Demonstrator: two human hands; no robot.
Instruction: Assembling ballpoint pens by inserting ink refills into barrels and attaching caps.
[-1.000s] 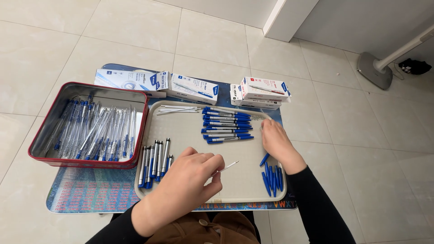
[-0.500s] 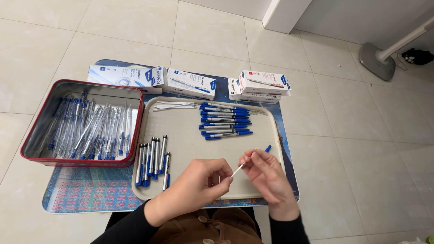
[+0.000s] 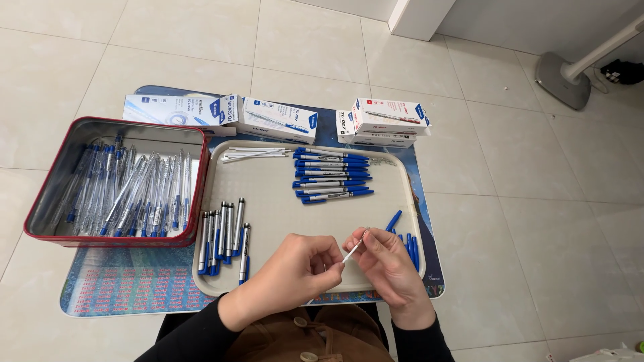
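Note:
Both hands meet over the near edge of a beige tray (image 3: 268, 194). My left hand (image 3: 295, 275) pinches the lower end of a thin white pen refill (image 3: 354, 245). My right hand (image 3: 386, 265) holds its upper tip between thumb and fingers. On the tray lie a row of assembled blue pens (image 3: 332, 175), a group of silver-and-blue pen barrels (image 3: 225, 236), several blue pen caps (image 3: 406, 234) beside my right hand, and a bundle of white refills (image 3: 251, 154) at the far edge.
A red metal tin (image 3: 40, 201) full of pen parts stands left of the tray. Several white-and-blue pen boxes (image 3: 282, 119) line the far side, on a patterned mat (image 3: 121, 285) over a tiled floor. A fan base (image 3: 560, 70) stands at far right.
My right hand left the blue pieces at the tray's right side and came in to meet my left hand. Both now hold the white refill between them.

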